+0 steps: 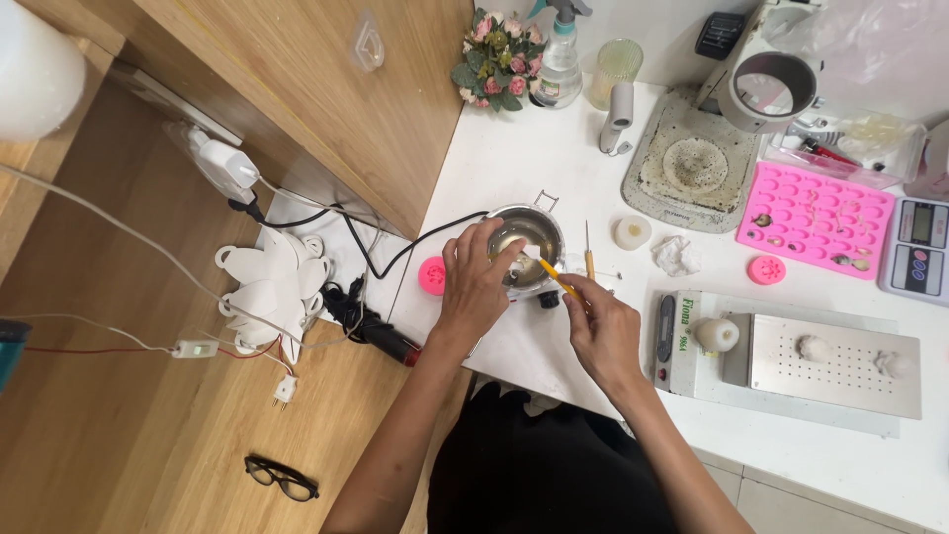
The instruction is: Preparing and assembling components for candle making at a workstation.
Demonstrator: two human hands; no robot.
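Steel melting pot (534, 240), small and likely light, rigid, perhaps hot.
Left hand (476, 282) clasps its rim; right hand (603, 331) pinches a yellow tool (556, 278).

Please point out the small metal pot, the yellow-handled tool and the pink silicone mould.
small metal pot (542, 229), head view, right rim.
yellow-handled tool (554, 276), head view, yellow handle.
pink silicone mould (791, 193), head view, bare upper area.

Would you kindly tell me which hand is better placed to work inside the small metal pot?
Right: the right hand holds a yellow-handled tool tipped into the small metal pot; the left hand grips its rim.
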